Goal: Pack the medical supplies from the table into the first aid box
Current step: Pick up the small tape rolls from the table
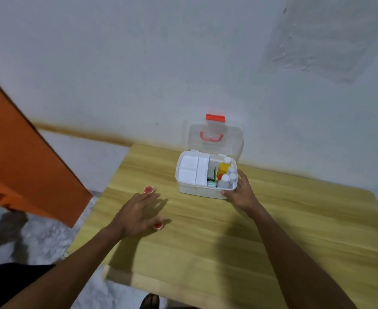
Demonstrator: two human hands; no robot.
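Observation:
The white first aid box (197, 190) stands open at the back of the wooden table, its clear lid (215, 139) leaning on the wall. Inside lie a white tray (192, 169), a yellow bottle (223, 167) and several small white bottles (227, 179). My right hand (241, 191) rests against the box's front right corner, fingers spread along its side. My left hand (139, 212) hovers flat and open over the table, holding nothing. One small red-and-white round item (149, 189) lies just beyond its fingertips. Another red round item (158, 225) peeks out beside the hand.
The wooden table (228, 241) stands against a pale wall (183, 63). An orange panel (27, 163) leans at the left over a grey marbled floor (38, 241). The table's left edge runs near my left forearm.

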